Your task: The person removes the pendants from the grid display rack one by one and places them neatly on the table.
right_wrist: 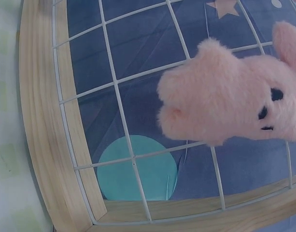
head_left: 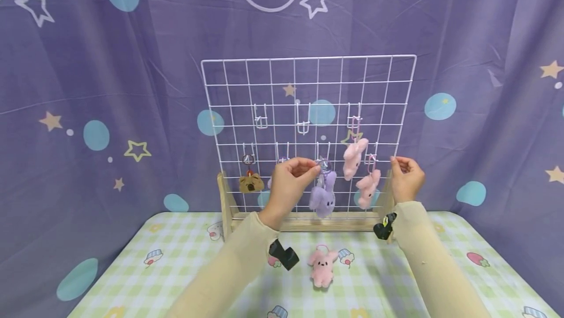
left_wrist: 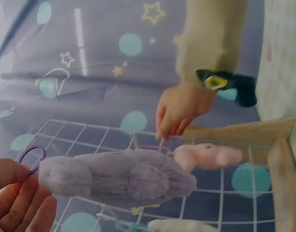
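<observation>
My left hand (head_left: 288, 185) pinches the purple ring (left_wrist: 33, 155) of a lilac plush bunny keychain (head_left: 323, 201) between thumb and fingers. The bunny hangs in front of a white wire grid rack (head_left: 308, 58), its ring close to a hook in the lower row. At the rack's right edge, my right hand (head_left: 407, 180) pinches the side wire with curled fingers. Beside it a pink plush keychain (head_left: 368, 190) dangles from a hook; the right wrist view shows this pink plush (right_wrist: 210, 94) close up. Another pink plush (head_left: 354, 160) hangs higher. My left hand partly hides a further hanging keychain.
A brown plush head keychain (head_left: 251, 183) hangs at the rack's left. Bare white hooks (head_left: 261, 122) stick out of the upper row. One more pink plush (head_left: 323, 269) lies on the checked tablecloth (head_left: 185, 259). Wooden feet (head_left: 225, 205) support the rack before a purple curtain.
</observation>
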The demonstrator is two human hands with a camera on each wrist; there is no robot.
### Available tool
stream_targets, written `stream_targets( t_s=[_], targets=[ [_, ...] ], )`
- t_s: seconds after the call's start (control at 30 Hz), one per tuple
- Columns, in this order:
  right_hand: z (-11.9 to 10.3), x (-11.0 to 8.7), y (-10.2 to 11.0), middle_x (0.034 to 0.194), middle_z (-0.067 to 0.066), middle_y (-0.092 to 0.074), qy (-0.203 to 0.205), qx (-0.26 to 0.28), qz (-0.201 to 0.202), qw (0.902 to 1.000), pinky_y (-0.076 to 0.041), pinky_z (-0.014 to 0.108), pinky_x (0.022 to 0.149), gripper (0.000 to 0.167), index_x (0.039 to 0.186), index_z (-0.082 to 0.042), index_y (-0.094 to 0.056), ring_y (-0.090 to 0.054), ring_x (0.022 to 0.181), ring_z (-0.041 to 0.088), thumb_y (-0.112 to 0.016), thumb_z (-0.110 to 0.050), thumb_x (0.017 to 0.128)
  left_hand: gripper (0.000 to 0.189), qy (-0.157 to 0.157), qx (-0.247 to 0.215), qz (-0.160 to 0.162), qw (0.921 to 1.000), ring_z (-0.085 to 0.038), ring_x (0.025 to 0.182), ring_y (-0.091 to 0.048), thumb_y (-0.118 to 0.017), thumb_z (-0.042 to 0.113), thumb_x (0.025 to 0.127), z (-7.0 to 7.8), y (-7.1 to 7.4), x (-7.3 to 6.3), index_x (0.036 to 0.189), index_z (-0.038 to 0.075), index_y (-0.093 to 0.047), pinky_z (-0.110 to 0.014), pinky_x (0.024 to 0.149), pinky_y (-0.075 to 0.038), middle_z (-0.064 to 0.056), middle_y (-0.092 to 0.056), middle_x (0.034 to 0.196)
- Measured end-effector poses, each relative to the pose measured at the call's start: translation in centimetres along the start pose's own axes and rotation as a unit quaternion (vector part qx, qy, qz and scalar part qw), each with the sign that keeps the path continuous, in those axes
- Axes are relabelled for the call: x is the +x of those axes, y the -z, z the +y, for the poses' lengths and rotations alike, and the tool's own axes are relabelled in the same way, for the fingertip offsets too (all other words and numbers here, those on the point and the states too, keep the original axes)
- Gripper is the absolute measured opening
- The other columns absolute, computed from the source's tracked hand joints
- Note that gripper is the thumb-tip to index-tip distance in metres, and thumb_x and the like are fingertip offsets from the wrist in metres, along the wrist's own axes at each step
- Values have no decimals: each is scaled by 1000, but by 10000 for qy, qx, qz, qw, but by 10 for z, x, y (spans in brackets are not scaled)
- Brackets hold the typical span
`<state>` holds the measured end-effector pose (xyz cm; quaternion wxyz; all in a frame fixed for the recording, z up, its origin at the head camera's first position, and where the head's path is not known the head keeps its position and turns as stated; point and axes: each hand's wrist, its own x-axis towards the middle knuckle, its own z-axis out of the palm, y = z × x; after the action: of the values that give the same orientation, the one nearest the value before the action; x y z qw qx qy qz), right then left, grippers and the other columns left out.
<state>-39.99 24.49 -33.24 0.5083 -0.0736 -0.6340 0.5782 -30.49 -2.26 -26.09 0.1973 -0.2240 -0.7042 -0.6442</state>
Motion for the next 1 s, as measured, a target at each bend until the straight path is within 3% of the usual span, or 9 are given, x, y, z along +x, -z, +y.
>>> stream_targets(
  t_s=[0.6,1.0],
  targets=[
    [-1,-1,1,68,-22,-53,52,35,-16,10000,-41,10,62,20,92,9,-67,-50,63,-4,-70,-9,85,13,599,-616,-1026,9910,-7,69,-60,-72,7,82,-33,-30,-41,90,-3,-69,-18,66,-50,-15,-69,86],
    [-1,-2,2,66,-25,-53,99,104,-40,9999,-41,11,63,20,92,9,-67,-50,63,-4,-70,-9,85,10,875,-860,-1391,9826,-5,65,-59,-68,-1,83,-60,-49,-69,89,-8,-66,-15,62,-49,-22,-68,87]
  ],
)
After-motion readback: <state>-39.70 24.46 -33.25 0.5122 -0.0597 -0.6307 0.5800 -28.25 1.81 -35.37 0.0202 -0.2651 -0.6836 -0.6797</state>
